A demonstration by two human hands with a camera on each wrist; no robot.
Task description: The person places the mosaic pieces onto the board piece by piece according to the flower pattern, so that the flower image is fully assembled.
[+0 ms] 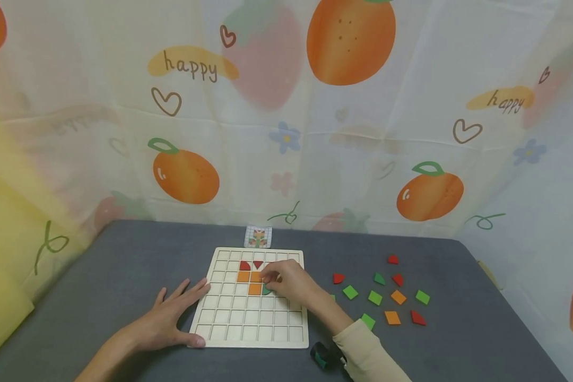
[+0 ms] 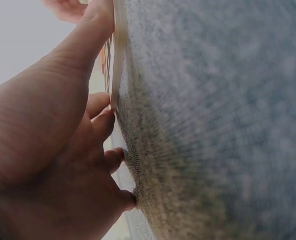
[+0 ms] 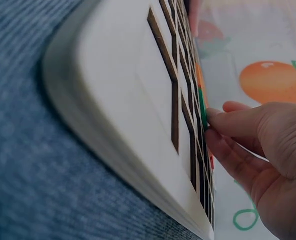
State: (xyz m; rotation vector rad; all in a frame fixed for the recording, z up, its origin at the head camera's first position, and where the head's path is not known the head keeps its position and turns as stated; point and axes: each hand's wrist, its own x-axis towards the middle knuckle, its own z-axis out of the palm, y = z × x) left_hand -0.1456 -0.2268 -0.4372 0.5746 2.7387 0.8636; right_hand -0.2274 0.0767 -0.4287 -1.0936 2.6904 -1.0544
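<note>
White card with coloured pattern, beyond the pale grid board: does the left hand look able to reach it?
Probably yes: the left hand only touches the board, and its way to the uncovered card looks free.

A grid board (image 1: 249, 318) is lying on the table (image 1: 138, 265), marking the clock's centre. Just beyond its far edge, a card (image 1: 258, 237) is sitting at twelve o'clock; farther behind, a hanging cloth (image 1: 363, 132) is rising past the table. Set tiles (image 1: 254, 289) are lying in cells toward twelve, with the right hand (image 1: 291, 281) leaning over the board at one. The left hand (image 1: 169, 319) is lying along the edge toward nine; loose tiles (image 1: 374, 297) are lying scattered around three.
</note>
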